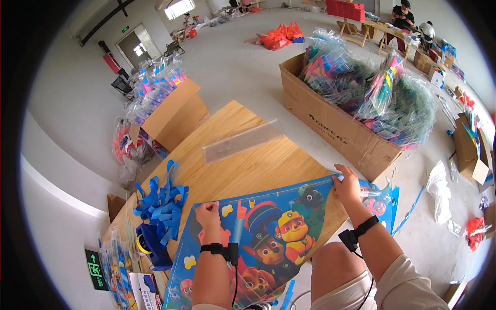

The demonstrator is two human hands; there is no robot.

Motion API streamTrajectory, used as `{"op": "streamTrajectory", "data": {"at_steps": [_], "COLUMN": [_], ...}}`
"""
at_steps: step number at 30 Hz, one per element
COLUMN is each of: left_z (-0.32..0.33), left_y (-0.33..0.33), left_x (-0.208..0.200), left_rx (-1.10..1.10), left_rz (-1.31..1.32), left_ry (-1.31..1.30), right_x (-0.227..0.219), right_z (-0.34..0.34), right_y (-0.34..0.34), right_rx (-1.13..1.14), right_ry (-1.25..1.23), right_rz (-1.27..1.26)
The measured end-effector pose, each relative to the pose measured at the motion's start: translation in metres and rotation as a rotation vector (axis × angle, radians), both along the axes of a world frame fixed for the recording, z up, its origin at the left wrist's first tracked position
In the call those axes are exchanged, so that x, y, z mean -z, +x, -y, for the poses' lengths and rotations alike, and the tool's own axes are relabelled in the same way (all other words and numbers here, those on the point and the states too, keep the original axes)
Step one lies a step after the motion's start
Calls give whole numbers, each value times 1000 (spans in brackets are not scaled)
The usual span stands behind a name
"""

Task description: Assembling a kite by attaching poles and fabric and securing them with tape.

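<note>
A blue kite sheet (268, 253) printed with cartoon dogs lies across the near part of the wooden table and hangs toward my lap. My left hand (208, 216) is closed in a pinch at the sheet's far edge, near its left corner. At the right end of that same edge, my right hand (348, 187) pinches the sheet between thumb and fingers. The edge runs fairly straight between both hands. More of the printed material (381, 204) sticks out past my right wrist, beyond the table edge. Both wrists wear black straps with small devices.
On the wooden table (243, 116) lie a clear plastic strip (243, 142), a heap of blue ribbon (163, 201) and a blue tape dispenser (153, 248). Cardboard boxes of bagged goods stand beyond, one left (173, 113), one right (336, 121). Other people work far off.
</note>
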State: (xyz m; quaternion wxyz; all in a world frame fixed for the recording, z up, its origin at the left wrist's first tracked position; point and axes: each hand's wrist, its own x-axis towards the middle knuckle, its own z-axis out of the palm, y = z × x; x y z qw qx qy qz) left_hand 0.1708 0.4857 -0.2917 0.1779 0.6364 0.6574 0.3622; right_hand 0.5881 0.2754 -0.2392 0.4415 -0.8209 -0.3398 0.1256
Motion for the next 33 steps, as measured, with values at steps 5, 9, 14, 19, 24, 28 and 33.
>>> {"op": "streamTrajectory", "data": {"at_steps": [5,9,14,19,24,28,33], "left_z": [8,11,7,21,71,86,86], "left_y": [7,9,3,16,49,65,60], "left_x": [-3,-12,-11,-21,-31,-24,-28], "left_rx": [-29,-153,-94,-101,485,421,446], "left_rz": [14,21,-102,-75,-446,-549,-567], "left_ry": [78,65,43,153,263,148,100], "right_x": [-7,-3,1,-2,-1,1,9], "right_z": [2,2,1,8,10,11,13], "right_y": [-2,0,-1,-3,-6,-6,-4], "right_rx": [-35,-40,19,58,37,13,27], "right_ry": [-20,-40,24,197,200,209,232], "right_rz": [-43,-28,-82,-197,-34,-22,-35]}}
